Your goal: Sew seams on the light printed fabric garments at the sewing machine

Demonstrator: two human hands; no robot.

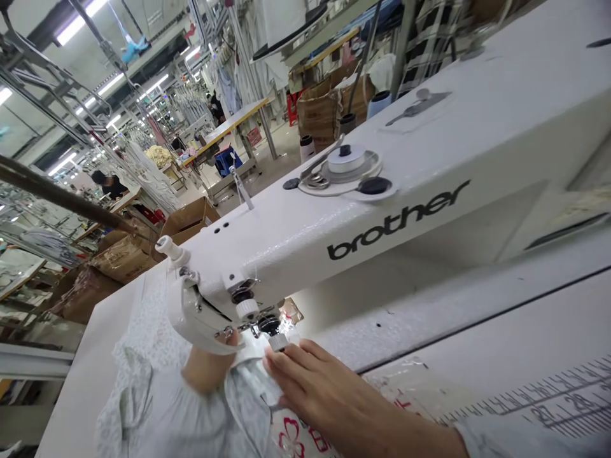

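Note:
A white sewing machine [286, 235] marked "brother" spans the view. Under its needle area lies a pale garment [181, 407] with a faint print, gathered and spilling left over the table. My right hand [324, 394] rests on the cloth just right of the needle area, fingers stretched out and lying flat. On the other side, my left hand [207, 369] touches the garment behind the machine's head. It is blurred, and its fingers are mostly hidden by the white guard. Where cloth meets the presser foot, the details cannot be made out.
A bobbin winder [346, 162] sits on the machine's top. Thread cones [379, 102] stand behind it. A printed ruler scale [568, 401] marks the table at lower right. Cardboard boxes [188, 219] stand beyond the table, with other workstations and a seated person [112, 184] farther back.

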